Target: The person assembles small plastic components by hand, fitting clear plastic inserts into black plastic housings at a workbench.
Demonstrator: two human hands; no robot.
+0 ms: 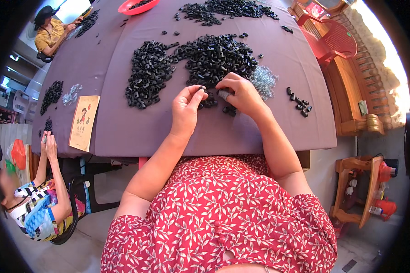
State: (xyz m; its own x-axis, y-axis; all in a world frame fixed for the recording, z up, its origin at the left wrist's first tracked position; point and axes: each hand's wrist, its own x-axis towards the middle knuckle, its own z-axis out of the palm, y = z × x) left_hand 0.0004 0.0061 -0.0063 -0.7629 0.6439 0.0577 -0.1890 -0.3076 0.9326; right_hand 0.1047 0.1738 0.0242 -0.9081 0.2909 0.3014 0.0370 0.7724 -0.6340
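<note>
My left hand (186, 107) pinches a small black plastic piece (202, 88) between thumb and forefinger, just over the tablecloth. Close beside it, my right hand (242, 96) is closed with its fingers curled down; something greyish shows at its fingertips, too small to make out. Behind both hands lies a big heap of black plastic pieces (218, 57). A second heap of them (146, 77) spreads to the left. Next to my right wrist is a pile of small silvery metal parts, seemingly springs (265, 83). A few loose black pieces (299, 102) sit farther right.
A purplish-brown cloth covers the table (205, 141). On it are a booklet (84, 123), a red bowl (139, 6) and more black heaps at the far side. Two other people work at the left. A red plastic chair (328, 38) and wooden bench stand right.
</note>
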